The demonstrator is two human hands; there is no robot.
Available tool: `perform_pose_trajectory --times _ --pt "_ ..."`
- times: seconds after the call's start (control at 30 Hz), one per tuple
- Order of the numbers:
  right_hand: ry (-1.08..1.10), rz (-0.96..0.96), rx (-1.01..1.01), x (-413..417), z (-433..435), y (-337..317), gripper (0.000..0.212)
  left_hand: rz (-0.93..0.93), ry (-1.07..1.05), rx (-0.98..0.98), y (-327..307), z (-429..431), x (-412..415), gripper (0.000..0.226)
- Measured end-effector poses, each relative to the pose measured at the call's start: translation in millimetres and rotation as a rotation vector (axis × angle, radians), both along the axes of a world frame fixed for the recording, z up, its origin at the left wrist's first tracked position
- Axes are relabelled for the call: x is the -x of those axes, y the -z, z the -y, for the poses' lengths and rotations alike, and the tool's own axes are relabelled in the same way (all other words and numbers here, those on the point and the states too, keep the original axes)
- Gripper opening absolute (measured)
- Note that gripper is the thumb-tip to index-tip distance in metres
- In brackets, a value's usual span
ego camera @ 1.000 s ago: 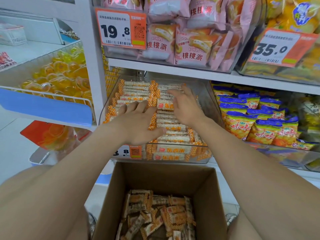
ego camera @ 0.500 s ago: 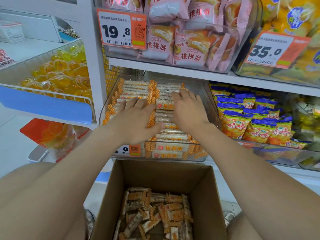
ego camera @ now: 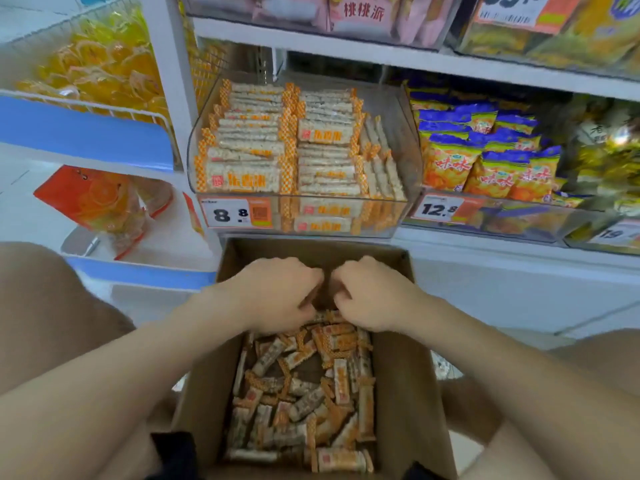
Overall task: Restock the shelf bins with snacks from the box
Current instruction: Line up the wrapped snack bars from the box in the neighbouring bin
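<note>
An open cardboard box (ego camera: 408,375) stands below the shelf, with several loose orange-and-white snack bars (ego camera: 304,393) heaped on its bottom. Both hands reach into its far end, knuckles up. My left hand (ego camera: 277,296) and my right hand (ego camera: 374,296) sit side by side, fingers curled down into the top of the heap and closing round bars there; the fingertips are hidden. Just above the box, the clear shelf bin (ego camera: 408,140) holds neat rows of the same bars (ego camera: 256,133) and carries an 8.8 price tag (ego camera: 235,213).
Right of the bin lies a tray of blue-and-orange snack bags (ego camera: 485,161) with a 12.8 tag. Left is a wire basket of yellow jelly cups (ego camera: 100,64) behind a blue rail. Pink packs fill the upper shelf (ego camera: 363,15). My knees flank the box.
Both hands left the bars in the shelf bin and dropped into the box, fingers now curled. The view tilted down, so the box fills the lower frame.
</note>
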State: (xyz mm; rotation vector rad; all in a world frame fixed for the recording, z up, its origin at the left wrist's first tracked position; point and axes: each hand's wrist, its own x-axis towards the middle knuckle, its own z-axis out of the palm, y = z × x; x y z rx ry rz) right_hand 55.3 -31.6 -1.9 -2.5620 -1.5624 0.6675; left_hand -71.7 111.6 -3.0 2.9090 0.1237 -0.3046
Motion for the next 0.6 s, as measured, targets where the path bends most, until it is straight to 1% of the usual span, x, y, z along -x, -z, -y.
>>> perform_pose_trajectory --times 0.03,0.1,0.13,0.17,0.23,0.33,0.37,0.4,0.47,0.57,0.6 --pt "0.009 -0.021 0.094 0 2 24 0.020 -0.125 0.017 -0.021 18 4 -3 0.009" --pt "0.059 -0.060 0.200 -3 5 65 0.024 -0.284 0.005 0.048 54 7 -9 0.003" --pt "0.095 -0.083 0.228 -5 7 83 0.023 -0.334 -0.025 0.106 71 6 -12 0.005" --pt "0.133 -0.115 0.253 -8 8 100 0.021 -0.367 -0.068 0.159 89 2 -15 0.012" --pt "0.205 -0.185 0.307 -9 11 130 0.018 -0.389 -0.176 0.232 125 -7 -18 0.024" --pt "0.283 -0.275 0.408 -7 17 174 0.013 -0.401 -0.373 0.293 183 -15 -16 0.028" --pt "0.297 -0.310 0.438 -6 20 189 0.016 -0.419 -0.436 0.295 202 -16 -13 0.029" --pt "0.303 -0.341 0.472 -3 23 202 0.023 -0.452 -0.485 0.290 221 -15 -10 0.032" --pt "0.265 -0.344 0.532 3 26 225 0.036 -0.507 -0.555 0.291 252 -12 -4 0.044" --pt "0.179 -0.341 0.670 12 28 257 0.042 -0.509 -0.672 0.345 286 -7 2 0.058" --pt "0.154 -0.349 0.730 13 28 268 0.048 -0.496 -0.713 0.362 294 -5 3 0.060"
